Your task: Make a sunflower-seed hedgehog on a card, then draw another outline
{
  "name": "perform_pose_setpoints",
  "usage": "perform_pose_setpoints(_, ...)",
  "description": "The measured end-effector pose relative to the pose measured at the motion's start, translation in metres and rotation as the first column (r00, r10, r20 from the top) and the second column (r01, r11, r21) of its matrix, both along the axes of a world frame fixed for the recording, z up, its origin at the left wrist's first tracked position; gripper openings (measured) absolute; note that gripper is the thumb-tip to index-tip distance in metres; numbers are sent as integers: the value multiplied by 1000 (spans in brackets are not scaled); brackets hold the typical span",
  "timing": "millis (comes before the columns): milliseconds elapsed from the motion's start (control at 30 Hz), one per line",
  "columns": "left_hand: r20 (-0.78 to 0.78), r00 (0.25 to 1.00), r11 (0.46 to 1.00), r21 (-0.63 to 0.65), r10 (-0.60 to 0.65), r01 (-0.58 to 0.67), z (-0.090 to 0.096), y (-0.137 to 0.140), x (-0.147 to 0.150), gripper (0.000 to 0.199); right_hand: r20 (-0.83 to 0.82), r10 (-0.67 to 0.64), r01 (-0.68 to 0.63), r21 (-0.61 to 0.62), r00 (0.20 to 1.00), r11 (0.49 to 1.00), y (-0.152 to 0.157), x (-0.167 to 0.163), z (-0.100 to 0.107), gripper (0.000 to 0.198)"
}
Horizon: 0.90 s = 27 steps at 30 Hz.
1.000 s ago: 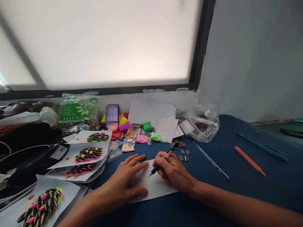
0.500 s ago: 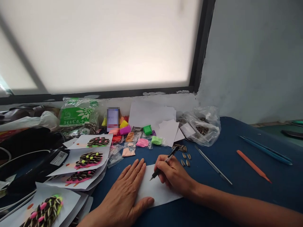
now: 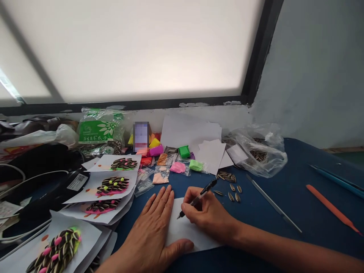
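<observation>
A white sheet of paper (image 3: 182,237) lies on the blue table. Along its left side my left hand (image 3: 155,231) rests flat, fingers stretched out and thumb across the lower edge. My right hand (image 3: 209,216) grips a black and clear pen (image 3: 200,197), its tip at or just above the sheet near the left hand's fingers. No marks can be made out on the paper. Just beyond the right hand lie several striped sunflower seeds (image 3: 231,188).
Cards with seed-and-clay hedgehogs (image 3: 112,185) are stacked at left. Clay packets (image 3: 178,167), blank papers (image 3: 212,155) and a bag of seeds (image 3: 258,153) stand along the back. A metal tool (image 3: 273,203), an orange tool (image 3: 331,206) and blue tweezers (image 3: 338,180) lie right.
The camera view has turned slightly, so the table's things sit differently in the frame. The pen leans over more, its tip still near the sheet's left part. My left hand stays flat.
</observation>
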<state>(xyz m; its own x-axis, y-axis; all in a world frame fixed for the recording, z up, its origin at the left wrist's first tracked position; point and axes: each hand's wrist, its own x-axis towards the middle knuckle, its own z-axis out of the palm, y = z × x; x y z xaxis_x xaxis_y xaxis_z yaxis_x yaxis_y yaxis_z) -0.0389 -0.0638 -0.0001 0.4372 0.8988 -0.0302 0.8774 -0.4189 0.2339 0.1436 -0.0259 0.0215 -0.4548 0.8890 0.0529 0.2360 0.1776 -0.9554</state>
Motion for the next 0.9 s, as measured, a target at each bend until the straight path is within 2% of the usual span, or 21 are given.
perform_pose_setpoints(200,-118,992,995,-92,32,-44,9,-1,3,91,-38,56,-56,6,998,998,2,1,-3,11)
perform_pose_setpoints(400,-107,994,995,-83,37,-46,12,-3,-4,91,-33,30,-29,32,999,999,1,1,-7,11)
perform_pose_setpoints(533,-73,996,989,-136,49,-58,28,-6,-6,92,-13,32,-32,35,999,999,0,1,-5,11)
perform_pose_setpoints(667,-102,994,975,-213,39,-61,46,-8,-4,92,-8,27,-27,7,1000,1000,1,1,-2,10)
perform_pose_setpoints(900,-110,992,958,-271,68,-96,54,-8,0,90,-34,54,-55,-32,998,998,-1,1,-2,6)
